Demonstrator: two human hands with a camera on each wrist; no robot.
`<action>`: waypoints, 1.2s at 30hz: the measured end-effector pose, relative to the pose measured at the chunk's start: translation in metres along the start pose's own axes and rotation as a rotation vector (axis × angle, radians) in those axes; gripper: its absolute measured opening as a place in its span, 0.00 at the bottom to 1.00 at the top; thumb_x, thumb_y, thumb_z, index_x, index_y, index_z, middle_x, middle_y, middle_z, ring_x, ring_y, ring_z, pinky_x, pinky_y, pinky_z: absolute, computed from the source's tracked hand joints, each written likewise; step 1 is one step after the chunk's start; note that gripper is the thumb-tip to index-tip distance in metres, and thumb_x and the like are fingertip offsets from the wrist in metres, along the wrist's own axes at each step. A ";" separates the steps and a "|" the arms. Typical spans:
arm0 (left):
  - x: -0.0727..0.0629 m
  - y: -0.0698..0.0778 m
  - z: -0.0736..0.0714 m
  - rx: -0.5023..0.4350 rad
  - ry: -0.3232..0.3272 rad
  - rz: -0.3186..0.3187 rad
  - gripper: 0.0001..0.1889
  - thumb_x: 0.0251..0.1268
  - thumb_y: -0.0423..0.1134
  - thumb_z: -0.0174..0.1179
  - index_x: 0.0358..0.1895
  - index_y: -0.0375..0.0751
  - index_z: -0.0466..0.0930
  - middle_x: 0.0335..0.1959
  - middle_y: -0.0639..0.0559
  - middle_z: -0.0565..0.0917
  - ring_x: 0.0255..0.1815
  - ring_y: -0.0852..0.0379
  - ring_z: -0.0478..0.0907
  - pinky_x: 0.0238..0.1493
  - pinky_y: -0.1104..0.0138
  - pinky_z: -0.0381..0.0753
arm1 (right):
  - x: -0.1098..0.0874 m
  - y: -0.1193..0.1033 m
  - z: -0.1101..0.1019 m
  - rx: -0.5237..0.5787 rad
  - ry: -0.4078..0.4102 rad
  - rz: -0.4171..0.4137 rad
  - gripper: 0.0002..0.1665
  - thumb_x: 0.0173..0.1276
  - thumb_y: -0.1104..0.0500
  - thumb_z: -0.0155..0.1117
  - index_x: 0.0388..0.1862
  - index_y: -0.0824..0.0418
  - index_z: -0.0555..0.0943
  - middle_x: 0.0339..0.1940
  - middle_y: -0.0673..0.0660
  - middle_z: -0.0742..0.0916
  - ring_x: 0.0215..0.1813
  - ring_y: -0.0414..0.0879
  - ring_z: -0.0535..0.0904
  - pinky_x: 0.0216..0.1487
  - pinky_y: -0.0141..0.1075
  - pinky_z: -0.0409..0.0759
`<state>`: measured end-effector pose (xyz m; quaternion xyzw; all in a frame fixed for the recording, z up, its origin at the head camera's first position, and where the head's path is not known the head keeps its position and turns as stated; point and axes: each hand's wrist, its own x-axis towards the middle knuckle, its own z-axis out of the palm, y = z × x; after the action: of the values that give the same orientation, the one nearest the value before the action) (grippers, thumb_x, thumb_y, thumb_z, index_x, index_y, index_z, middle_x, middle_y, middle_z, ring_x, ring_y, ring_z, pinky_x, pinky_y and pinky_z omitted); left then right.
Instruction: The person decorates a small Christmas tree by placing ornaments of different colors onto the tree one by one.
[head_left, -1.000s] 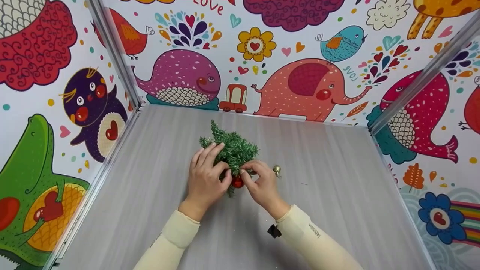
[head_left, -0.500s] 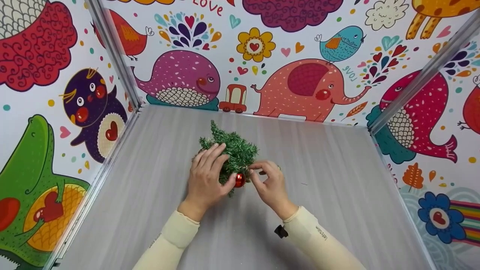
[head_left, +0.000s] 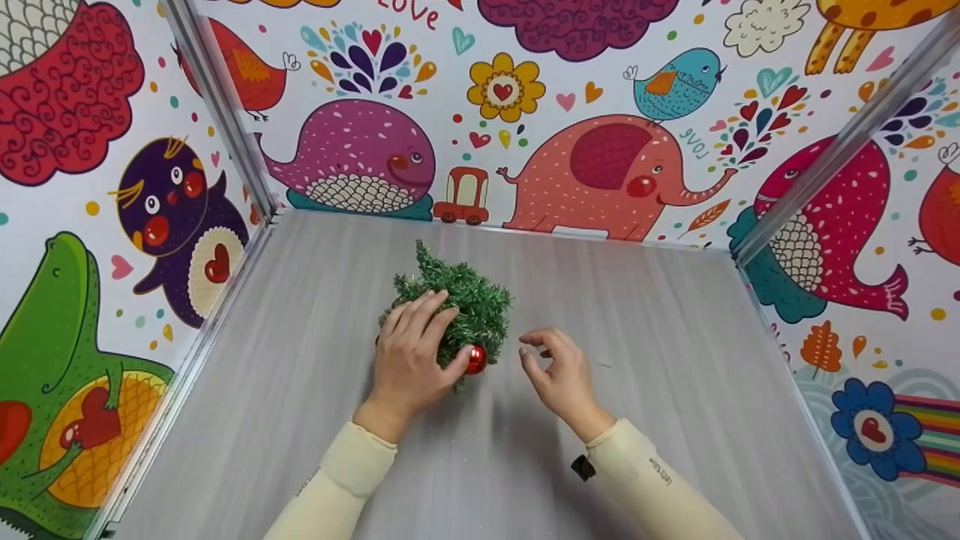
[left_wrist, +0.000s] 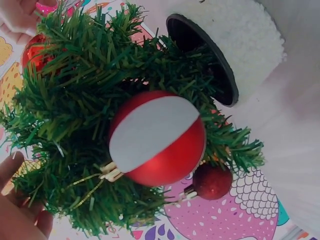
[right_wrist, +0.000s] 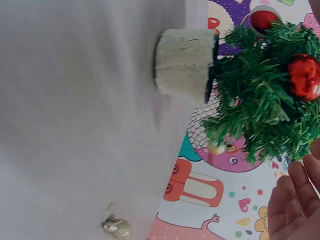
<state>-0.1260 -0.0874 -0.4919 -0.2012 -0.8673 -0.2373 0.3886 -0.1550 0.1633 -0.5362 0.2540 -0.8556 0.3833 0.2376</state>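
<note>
A small green Christmas tree (head_left: 472, 304) stands in a white snowy pot (right_wrist: 184, 65). My left hand (head_left: 411, 352) rests on its left side, fingers spread over the branches, thumb beside a shiny red bauble (head_left: 475, 359). That red bauble (right_wrist: 303, 77) hangs on the near side of the tree. A red-and-white bauble (left_wrist: 157, 140) and a smaller dark red one (left_wrist: 213, 181) show in the left wrist view. My right hand (head_left: 564, 375) is off to the right, apart from the tree, fingers loosely bent and holding nothing. A gold bauble (right_wrist: 119, 229) lies on the table.
The grey table (head_left: 675, 412) has printed walls (head_left: 600, 90) on its left, back and right, joined by metal corner posts (head_left: 225, 112). A thin dark strand (head_left: 604, 365) lies on the table to the right of my right hand.
My right hand has let go of the branch by the red bauble and drawn back to the right. The left hand's thumb and index finger have parted from their pinch and spread.
</note>
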 end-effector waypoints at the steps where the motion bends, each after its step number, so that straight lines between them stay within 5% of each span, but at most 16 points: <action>1: 0.000 0.000 0.000 -0.002 0.001 -0.001 0.25 0.57 0.52 0.67 0.55 0.41 0.80 0.63 0.45 0.77 0.66 0.47 0.71 0.66 0.49 0.66 | -0.001 0.003 -0.001 -0.015 -0.007 0.001 0.10 0.64 0.65 0.69 0.44 0.57 0.84 0.41 0.48 0.85 0.41 0.48 0.81 0.37 0.45 0.83; 17: 0.001 -0.002 0.000 0.000 0.018 0.015 0.31 0.54 0.52 0.71 0.59 0.41 0.78 0.61 0.44 0.79 0.64 0.45 0.73 0.63 0.49 0.69 | -0.025 0.061 -0.013 -0.206 -0.088 0.215 0.14 0.62 0.63 0.71 0.47 0.58 0.83 0.44 0.50 0.86 0.46 0.45 0.82 0.41 0.40 0.82; 36: 0.000 -0.003 0.000 -0.009 -0.014 0.026 0.31 0.54 0.51 0.70 0.61 0.41 0.77 0.62 0.45 0.78 0.64 0.46 0.72 0.65 0.50 0.68 | -0.024 0.093 -0.013 -0.232 -0.134 0.366 0.13 0.63 0.63 0.68 0.48 0.59 0.83 0.43 0.54 0.86 0.46 0.50 0.82 0.46 0.47 0.80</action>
<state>-0.1282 -0.0897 -0.4928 -0.2157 -0.8662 -0.2347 0.3848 -0.1914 0.2330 -0.5928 0.0906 -0.9396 0.3015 0.1346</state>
